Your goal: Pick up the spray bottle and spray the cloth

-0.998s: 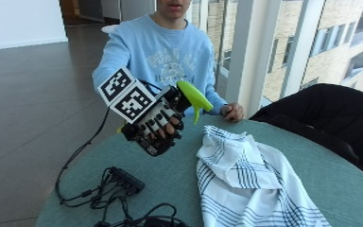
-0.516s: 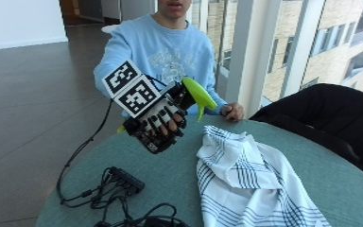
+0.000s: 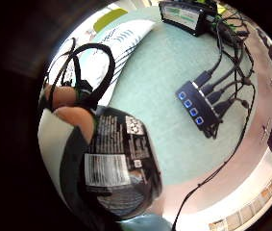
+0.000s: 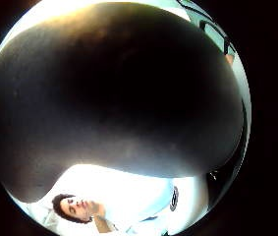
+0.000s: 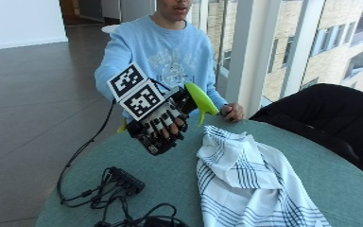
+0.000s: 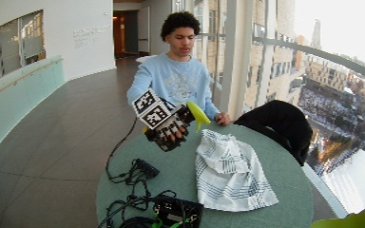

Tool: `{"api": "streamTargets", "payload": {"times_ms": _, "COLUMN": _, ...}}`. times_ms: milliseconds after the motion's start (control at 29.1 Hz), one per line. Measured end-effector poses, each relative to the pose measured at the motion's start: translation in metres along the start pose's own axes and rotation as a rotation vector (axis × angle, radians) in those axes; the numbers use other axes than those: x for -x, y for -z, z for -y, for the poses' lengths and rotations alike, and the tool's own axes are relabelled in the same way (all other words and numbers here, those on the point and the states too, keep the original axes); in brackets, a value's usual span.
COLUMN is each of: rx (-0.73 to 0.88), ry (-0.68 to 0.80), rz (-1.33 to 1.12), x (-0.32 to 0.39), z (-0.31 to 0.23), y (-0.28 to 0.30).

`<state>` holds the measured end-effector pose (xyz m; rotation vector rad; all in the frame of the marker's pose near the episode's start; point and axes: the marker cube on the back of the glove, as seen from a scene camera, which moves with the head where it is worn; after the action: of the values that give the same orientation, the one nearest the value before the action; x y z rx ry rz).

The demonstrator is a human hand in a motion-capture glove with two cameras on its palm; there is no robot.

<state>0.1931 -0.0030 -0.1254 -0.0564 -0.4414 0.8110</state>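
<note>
Spray bottle [image 5: 169, 120] is lifted, fingers [image 5: 162, 124] wrapped round it (green nozzle up); next, aim at cloth [image 5: 244, 184] and squeeze

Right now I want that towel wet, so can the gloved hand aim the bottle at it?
Probably yes. The gloved hand holds the bottle up beside the towel, nozzle toward it, with nothing between them.

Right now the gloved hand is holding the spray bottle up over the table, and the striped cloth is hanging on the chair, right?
Not quite. The gloved hand does hold the spray bottle up, but the outside view shows the striped cloth lying crumpled on the table, not on the chair.
</note>
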Motion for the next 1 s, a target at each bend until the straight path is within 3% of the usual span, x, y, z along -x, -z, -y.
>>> {"api": "streamTargets", "payload": {"times_ms": 998, "rx": 0.010, "ry": -0.017, "rz": -0.013, "x": -0.0042, "z": -0.0086, "y": -0.0012}}
